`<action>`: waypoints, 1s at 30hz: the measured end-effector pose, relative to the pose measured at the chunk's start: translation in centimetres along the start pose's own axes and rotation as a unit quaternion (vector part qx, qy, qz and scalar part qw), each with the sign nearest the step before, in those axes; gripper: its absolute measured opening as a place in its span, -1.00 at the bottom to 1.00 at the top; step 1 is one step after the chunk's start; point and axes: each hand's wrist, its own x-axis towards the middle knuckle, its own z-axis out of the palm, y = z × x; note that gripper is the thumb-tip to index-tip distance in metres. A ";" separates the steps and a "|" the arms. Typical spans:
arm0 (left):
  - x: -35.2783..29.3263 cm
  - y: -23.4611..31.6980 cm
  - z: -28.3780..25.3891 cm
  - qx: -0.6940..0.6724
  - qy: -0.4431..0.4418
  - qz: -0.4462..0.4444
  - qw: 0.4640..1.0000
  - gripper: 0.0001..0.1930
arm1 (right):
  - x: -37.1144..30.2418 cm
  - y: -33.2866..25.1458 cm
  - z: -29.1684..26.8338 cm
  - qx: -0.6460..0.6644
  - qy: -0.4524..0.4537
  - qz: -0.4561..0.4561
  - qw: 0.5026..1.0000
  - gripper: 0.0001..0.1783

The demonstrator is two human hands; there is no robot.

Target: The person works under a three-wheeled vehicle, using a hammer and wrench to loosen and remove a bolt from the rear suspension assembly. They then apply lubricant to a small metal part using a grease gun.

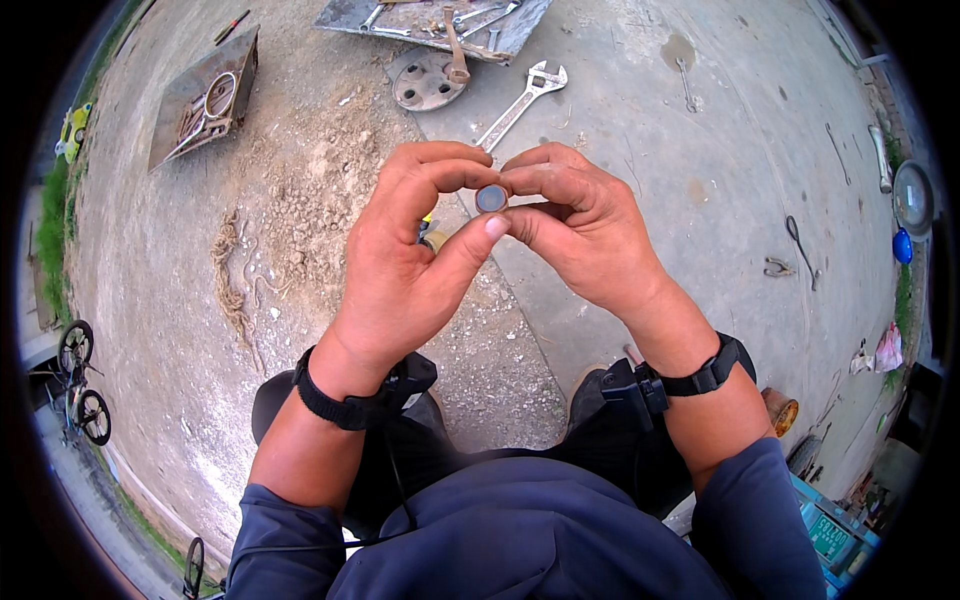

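Between my two hands I hold up a small round metal piece [491,199] with a rusty brown rim and a smooth grey-blue face. My left hand [415,225] grips its left side between thumb and fingertips. The thumb and fingers of my right hand [585,215] pinch it from the right. What its back looks like is hidden. Just beyond my fingers a large adjustable wrench [522,105] lies on the concrete. Something yellow shows partly behind my left thumb, too covered to name.
A metal tray [340,14] of wrenches and a round plate with holes [428,82] lie ahead. At left are a metal box [212,100] of parts, loose dirt [330,170] and rope [228,275]. Pliers [778,267] and a small wrench [686,85] lie to the right.
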 end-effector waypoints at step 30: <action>0.4 0.1 0.3 0.001 0.041 0.025 0.999 -0.72 | 0.2 -0.2 -0.4 -0.023 -0.019 0.003 1.000 -0.72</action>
